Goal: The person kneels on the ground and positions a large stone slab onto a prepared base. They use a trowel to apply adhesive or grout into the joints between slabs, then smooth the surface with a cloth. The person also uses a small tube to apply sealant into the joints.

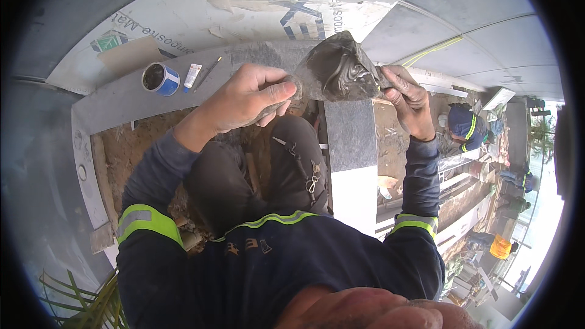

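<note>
My right hand (409,101) is closed at the right edge of a flat, wide plate-like tool (342,68), held up over the grey ledge. Its face carries dark, glossy paste in swirls; its handle is mostly hidden by my fingers. To its left, my left hand (263,96) is closed, thumb and fingers pinching a small grey-smeared tool (295,83). A thin grey part seems to reach from there toward the paste, but its exact shape is unclear. Both hands have dark smears.
An open blue-and-white tin (161,79), a white tube (192,77) and a dark thin stick (207,74) lie on the grey ledge (116,106). Printed sheeting (213,9) stands behind it. Dark slab (351,134) is beside my knee. Co-workers (466,127) are at the right.
</note>
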{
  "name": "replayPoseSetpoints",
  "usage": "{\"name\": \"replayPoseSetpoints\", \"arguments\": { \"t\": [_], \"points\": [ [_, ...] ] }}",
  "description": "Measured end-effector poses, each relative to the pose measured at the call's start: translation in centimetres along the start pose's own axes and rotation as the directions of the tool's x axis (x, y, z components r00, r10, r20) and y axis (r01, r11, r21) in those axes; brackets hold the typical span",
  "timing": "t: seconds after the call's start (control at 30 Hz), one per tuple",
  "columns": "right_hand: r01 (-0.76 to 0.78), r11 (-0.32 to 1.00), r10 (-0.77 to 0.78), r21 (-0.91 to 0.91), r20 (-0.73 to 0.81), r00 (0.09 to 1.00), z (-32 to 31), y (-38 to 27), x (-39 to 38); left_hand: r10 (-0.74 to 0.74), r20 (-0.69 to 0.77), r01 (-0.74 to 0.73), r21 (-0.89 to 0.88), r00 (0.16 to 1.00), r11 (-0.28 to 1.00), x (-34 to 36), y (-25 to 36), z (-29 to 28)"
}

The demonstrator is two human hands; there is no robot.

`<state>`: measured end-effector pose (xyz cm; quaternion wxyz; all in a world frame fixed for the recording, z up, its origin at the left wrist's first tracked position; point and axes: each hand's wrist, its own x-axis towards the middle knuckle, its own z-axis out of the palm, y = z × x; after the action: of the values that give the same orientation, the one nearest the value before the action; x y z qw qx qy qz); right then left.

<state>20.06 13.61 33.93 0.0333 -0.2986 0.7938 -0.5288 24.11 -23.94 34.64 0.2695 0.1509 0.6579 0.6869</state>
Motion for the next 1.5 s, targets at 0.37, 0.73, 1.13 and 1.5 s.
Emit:
{"name": "replayPoseSetpoints", "arguments": {
  "t": [0.37, 0.73, 1.13, 1.5],
  "points": [
    [-0.338, 0.817, 0.475, 0.467, -0.215, 0.853, 6.0, -4.4, -5.7, 0.133, -0.36, -0.008, 0.328, 0.923, 0.945, 2.7, -0.8, 1.8],
    [-0.409, 0.906, 0.416, 0.112, -0.049, 0.908, 2.7, -4.6, 0.5, 0.3, -0.159, -0.129, 0.65, 0.941, 0.749, 1.9, -0.6, 2.0],
    [0.047, 0.796, -0.01, -0.604, 0.065, 0.998, 2.6, -8.2, 1.7, -0.011, -0.179, 0.101, 0.501, 0.984, 0.859, 1.9, -1.2, 0.9],
    [0.083, 0.778, 0.039, -0.622, 0.18, 0.983, 1.0, -8.9, 4.1, 0.033, -0.163, 0.054, 0.505, 0.986, 0.862, 2.0, -2.3, 1.1]
  ]
}}
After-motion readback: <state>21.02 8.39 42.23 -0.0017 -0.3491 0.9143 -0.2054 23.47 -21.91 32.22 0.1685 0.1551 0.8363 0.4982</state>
